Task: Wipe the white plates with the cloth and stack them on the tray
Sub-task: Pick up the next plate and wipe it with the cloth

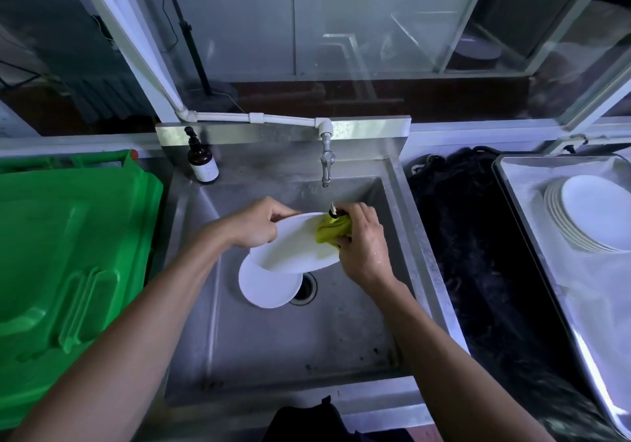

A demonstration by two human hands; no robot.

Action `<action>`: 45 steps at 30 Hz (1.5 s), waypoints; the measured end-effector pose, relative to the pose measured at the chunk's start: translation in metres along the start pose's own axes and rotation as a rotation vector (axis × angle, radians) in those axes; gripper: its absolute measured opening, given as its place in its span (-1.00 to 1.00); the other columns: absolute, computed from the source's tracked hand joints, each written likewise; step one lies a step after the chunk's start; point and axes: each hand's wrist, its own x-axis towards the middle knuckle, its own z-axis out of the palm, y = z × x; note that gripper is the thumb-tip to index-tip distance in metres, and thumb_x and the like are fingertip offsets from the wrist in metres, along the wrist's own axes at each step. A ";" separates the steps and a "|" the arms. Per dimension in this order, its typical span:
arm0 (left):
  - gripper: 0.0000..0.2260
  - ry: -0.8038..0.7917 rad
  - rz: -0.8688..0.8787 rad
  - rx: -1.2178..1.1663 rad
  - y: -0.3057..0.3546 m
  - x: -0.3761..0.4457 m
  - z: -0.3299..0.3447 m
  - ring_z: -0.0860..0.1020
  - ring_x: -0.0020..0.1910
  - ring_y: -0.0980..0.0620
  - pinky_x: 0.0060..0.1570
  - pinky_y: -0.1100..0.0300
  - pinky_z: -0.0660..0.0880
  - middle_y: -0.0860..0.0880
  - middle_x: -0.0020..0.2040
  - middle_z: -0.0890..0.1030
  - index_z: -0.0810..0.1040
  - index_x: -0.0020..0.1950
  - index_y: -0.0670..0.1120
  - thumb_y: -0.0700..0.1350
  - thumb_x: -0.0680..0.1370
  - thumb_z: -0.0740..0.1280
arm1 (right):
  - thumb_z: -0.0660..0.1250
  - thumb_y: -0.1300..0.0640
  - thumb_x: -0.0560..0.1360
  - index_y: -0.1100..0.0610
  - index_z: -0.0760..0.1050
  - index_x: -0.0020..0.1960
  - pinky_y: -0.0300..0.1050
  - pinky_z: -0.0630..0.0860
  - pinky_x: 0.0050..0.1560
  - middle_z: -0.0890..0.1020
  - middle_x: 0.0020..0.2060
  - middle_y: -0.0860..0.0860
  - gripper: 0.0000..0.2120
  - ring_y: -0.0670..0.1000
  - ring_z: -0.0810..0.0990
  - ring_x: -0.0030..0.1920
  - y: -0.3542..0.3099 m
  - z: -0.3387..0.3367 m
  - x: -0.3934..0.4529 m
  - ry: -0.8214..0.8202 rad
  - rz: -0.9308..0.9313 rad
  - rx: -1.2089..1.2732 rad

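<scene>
Over the steel sink (358, 322), my left hand (252, 224) grips the far left rim of a white plate (293, 250) and holds it tilted. My right hand (362, 243) grips a bunched yellow-green cloth (333, 231) and presses it against the plate's right edge. A second white plate (266, 288) lies on the sink floor beneath, partly hidden by the held one. A stack of several white plates (590, 216) rests on the metal tray (532, 236) at the right.
A tap (326, 165) hangs over the sink's back, just beyond my hands. A brown pump bottle (202, 161) stands at the sink's back left corner. A green plastic bin lid (68, 253) fills the left side. Dark netting (478, 253) lies between sink and tray.
</scene>
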 end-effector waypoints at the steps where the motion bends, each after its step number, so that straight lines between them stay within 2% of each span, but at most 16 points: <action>1: -0.20 0.043 0.004 -0.003 0.003 0.001 0.005 0.66 0.05 0.04 -0.04 0.08 0.57 0.20 -0.01 0.73 0.60 0.01 0.52 -0.42 0.33 0.09 | 0.42 0.38 0.35 0.22 0.51 0.19 0.24 0.45 0.01 0.55 0.07 0.09 -0.58 0.19 0.46 0.10 0.003 -0.002 -0.001 0.029 -0.002 -0.008; 4: -0.31 0.185 0.033 -0.064 0.009 0.005 0.025 0.66 0.05 0.09 -0.03 0.04 0.60 0.28 -0.07 0.71 0.62 -0.05 0.50 -0.32 0.33 0.12 | 0.34 0.43 0.30 0.21 0.54 0.14 0.21 0.45 -0.06 0.57 0.02 0.10 -0.58 0.21 0.48 0.02 0.010 -0.011 -0.004 0.113 -0.070 -0.025; 6: -0.30 0.268 0.076 -0.127 0.009 0.004 0.038 0.63 0.00 0.27 -0.11 0.26 0.55 0.32 -0.04 0.70 0.65 -0.02 0.42 -0.41 0.38 0.16 | 0.30 0.43 0.28 0.19 0.54 0.13 0.16 0.44 -0.08 0.58 0.03 0.07 -0.56 0.17 0.48 0.01 0.017 -0.018 -0.007 0.152 -0.126 -0.049; 8: -0.33 0.342 0.099 -0.250 0.007 0.000 0.051 0.61 0.07 0.35 0.00 0.40 0.50 0.32 0.05 0.68 0.68 0.16 0.20 -0.50 0.39 0.20 | 0.25 0.40 0.27 0.19 0.55 0.13 0.13 0.44 -0.08 0.60 0.07 0.06 -0.55 0.16 0.50 0.04 0.024 -0.025 -0.009 0.182 -0.162 -0.066; 10: -0.48 0.519 0.084 -0.500 0.000 -0.008 0.068 0.65 0.13 0.22 0.10 0.31 0.55 0.18 0.10 0.71 0.68 0.19 -0.03 -0.50 0.42 0.25 | 0.23 0.39 0.28 0.20 0.56 0.14 0.12 0.45 -0.07 0.61 0.10 0.05 -0.55 0.15 0.51 0.06 0.032 -0.030 -0.010 0.209 -0.174 -0.064; 12: -0.77 0.835 -0.054 -0.893 -0.010 -0.020 0.089 0.71 0.00 -0.01 -0.06 0.11 0.58 -0.08 0.06 0.74 0.70 -0.02 -0.09 -0.30 0.50 0.29 | 0.22 0.41 0.27 0.20 0.56 0.13 0.10 0.44 -0.07 0.60 0.10 0.04 -0.54 0.12 0.50 0.07 0.039 -0.035 -0.012 0.233 -0.188 -0.050; 13: -0.84 0.871 -0.173 -1.089 -0.012 -0.026 0.099 0.72 -0.06 -0.09 -0.16 0.07 0.52 -0.17 0.05 0.73 0.68 -0.08 -0.12 -0.14 0.53 0.30 | 0.23 0.43 0.26 0.19 0.56 0.13 0.08 0.43 -0.08 0.60 0.10 0.03 -0.54 0.10 0.49 0.07 0.042 -0.036 -0.013 0.242 -0.201 -0.046; 15: -0.58 0.643 -0.393 -1.303 -0.008 -0.030 0.117 0.72 -0.03 -0.19 -0.22 0.11 0.42 -0.20 0.08 0.72 0.64 0.03 -0.17 0.18 0.58 0.25 | 0.28 0.49 0.26 0.20 0.57 0.11 0.07 0.42 -0.08 0.61 0.10 0.03 -0.54 0.09 0.50 0.07 0.045 -0.039 -0.014 0.250 -0.233 -0.041; 17: -0.34 0.426 -0.443 -1.386 0.004 -0.026 0.124 0.69 0.07 -0.24 -0.25 0.14 0.44 -0.17 0.13 0.71 0.60 0.18 -0.19 0.40 0.52 0.22 | 0.33 0.52 0.28 0.21 0.58 0.10 0.08 0.43 -0.07 0.62 0.10 0.04 -0.56 0.11 0.52 0.06 0.046 -0.039 -0.016 0.256 -0.270 -0.034; 18: -0.29 0.383 -0.434 -1.429 0.014 -0.022 0.126 0.69 0.09 -0.24 -0.29 0.16 0.46 -0.17 0.14 0.70 0.57 0.22 -0.19 0.44 0.50 0.23 | 0.34 0.52 0.29 0.22 0.59 0.10 0.08 0.43 -0.06 0.62 0.10 0.05 -0.56 0.11 0.52 0.05 0.047 -0.039 -0.018 0.253 -0.288 -0.033; 20: -0.33 0.398 -0.409 -1.507 0.034 -0.014 0.126 0.70 0.05 -0.23 -0.36 0.19 0.48 -0.17 0.14 0.70 0.53 0.26 -0.21 0.37 0.52 0.29 | 0.33 0.51 0.30 0.22 0.59 0.12 0.08 0.42 -0.04 0.61 0.11 0.06 -0.56 0.11 0.52 0.06 0.050 -0.038 -0.021 0.237 -0.323 -0.038; 25: -0.63 0.547 -0.348 -1.725 0.066 -0.007 0.129 0.70 0.01 -0.24 -0.26 0.07 0.68 -0.31 0.15 0.66 0.47 0.35 -0.35 -0.15 0.62 0.31 | 0.39 0.47 0.35 0.17 0.55 0.15 0.06 0.40 0.00 0.58 0.14 0.03 -0.58 0.10 0.51 0.10 0.064 -0.042 -0.028 0.211 -0.372 -0.034; 28: -0.78 0.616 -0.278 -1.823 0.074 -0.008 0.132 0.72 -0.12 -0.21 -0.25 0.01 0.68 -0.29 -0.05 0.70 0.50 0.22 -0.33 -0.26 0.61 0.32 | 0.38 0.49 0.34 0.17 0.54 0.18 0.06 0.40 0.03 0.55 0.17 0.02 -0.55 0.10 0.49 0.14 0.074 -0.048 -0.029 0.194 -0.402 -0.014; 33: -0.93 0.730 -0.238 -1.744 0.079 -0.002 0.139 0.72 -0.15 -0.15 -0.24 0.02 0.68 -0.23 -0.12 0.70 0.53 0.06 -0.29 -0.32 0.61 0.29 | 0.43 0.45 0.35 0.12 0.51 0.30 0.06 0.40 0.09 0.51 0.24 0.00 -0.43 0.10 0.46 0.22 0.091 -0.060 -0.031 0.078 -0.434 -0.052; 40: -0.78 0.854 -0.193 -1.592 0.069 -0.005 0.145 0.64 0.16 -0.10 0.01 0.02 0.62 -0.16 0.19 0.67 0.58 0.24 -0.21 -0.27 0.60 0.35 | 0.47 0.38 0.40 -0.02 0.39 0.40 0.08 0.45 0.16 0.47 0.30 -0.09 -0.35 0.05 0.45 0.25 0.099 -0.072 -0.043 -0.058 -0.395 0.123; 45: -0.68 0.828 -0.219 -1.554 0.071 -0.012 0.150 0.58 0.30 -0.18 0.02 -0.04 0.60 -0.22 0.28 0.62 0.53 0.36 -0.25 -0.25 0.60 0.34 | 0.48 0.35 0.43 -0.20 0.29 0.39 -0.11 0.41 0.31 0.38 0.27 -0.44 -0.27 -0.18 0.39 0.31 0.074 -0.080 -0.036 -0.128 -0.265 0.415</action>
